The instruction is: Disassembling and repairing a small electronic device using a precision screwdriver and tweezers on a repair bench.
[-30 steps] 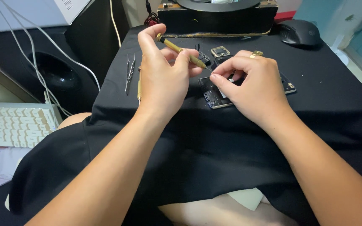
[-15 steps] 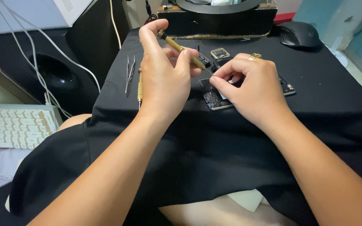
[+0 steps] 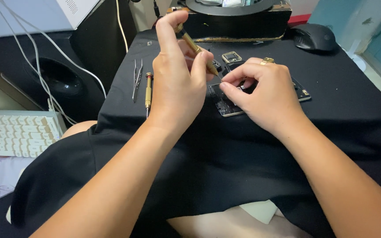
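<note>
My left hand [image 3: 178,81] grips a brass-coloured screwdriver [image 3: 196,47], tilted with its tip pointing down toward an opened phone [image 3: 225,103] lying on a black cloth [image 3: 252,167]. My right hand [image 3: 265,94] rests on the phone, thumb and forefinger pinched close to the screwdriver tip; whether it holds a tiny part is hidden. A ring sits on one finger. Most of the phone is covered by both hands.
A second brass screwdriver [image 3: 148,92] and metal tweezers [image 3: 136,79] lie left of my hands. A small square part [image 3: 231,56] sits behind them. A black mouse [image 3: 314,37], a black box [image 3: 234,20], a speaker [image 3: 62,79] and a white keyboard [image 3: 14,132] surround the cloth.
My left hand has tilted the screwdriver more upright and brought its tip closer to my right fingertips. My right hand has stayed on the phone.
</note>
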